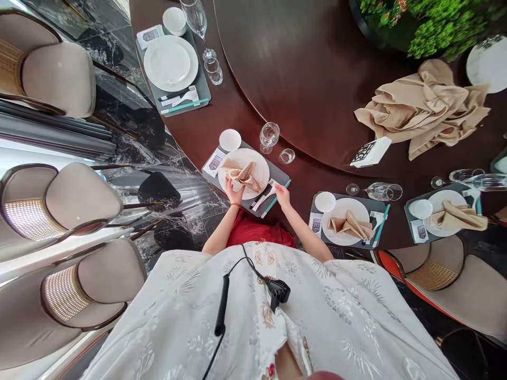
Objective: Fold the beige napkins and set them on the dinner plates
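Observation:
A folded beige napkin (pixel 246 175) stands on a white plate (pixel 259 164), which rests on a grey placemat (pixel 216 182). My left hand (pixel 235 194) is at the plate's near left rim, with fingers and thumb closed around the napkin's lower left edge. At the placemat's right side, my right hand (pixel 282 195) has its fingers bent together by the teal strip (pixel 271 206); what they pinch is hidden. Between that hand and the plate lie black-and-white wrapped cutlery (pixel 262 195). A small white bowl (pixel 230 140) and a printed card (pixel 215 162) sit at the placemat's left.
Behind the placemat are a stemmed glass (pixel 269 135) and a small tumbler (pixel 287 155). Similar settings lie on either side along the dark round table (pixel 241 119). A heap of beige napkins (pixel 423 108) and a white box (pixel 371 152) lie to the right. Chairs (pixel 83 192) stand left.

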Demonstrator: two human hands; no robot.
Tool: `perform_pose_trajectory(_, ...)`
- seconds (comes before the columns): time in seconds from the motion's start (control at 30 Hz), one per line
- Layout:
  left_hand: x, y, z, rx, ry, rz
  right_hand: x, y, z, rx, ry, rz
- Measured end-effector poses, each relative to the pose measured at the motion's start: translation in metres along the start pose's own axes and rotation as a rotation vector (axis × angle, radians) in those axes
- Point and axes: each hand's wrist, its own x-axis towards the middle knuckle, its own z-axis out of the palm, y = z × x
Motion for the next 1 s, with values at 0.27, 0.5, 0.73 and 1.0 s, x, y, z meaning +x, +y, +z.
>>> perform_pose_trajectory(0.27, -0.015, -0.001, 0.006, 0.004, 0.029, -0.07, 0.085, -0.05, -0.088, -0.255, 0.116, -0.404)
perform_pose_trajectory(0.5, -0.044, -0.01, -0.013, 0.072, 0.037, -0.074, 0.213, -0.13, -0.089, -0.713, -0.157, -0.524)
perform_pose_trajectory(0.73, -0.034, -0.04, -0.071, 0.1, 0.17, -0.044, 0.245, -0.175, -0.037, -1.146, -0.425, -0.654)
perform_pose_trajectory(1.0, 0.058, -0.081, -0.155, 0.04, 0.257, -0.045, 0.265, -0.242, -0.014, -1.598, -0.656, -0.52)
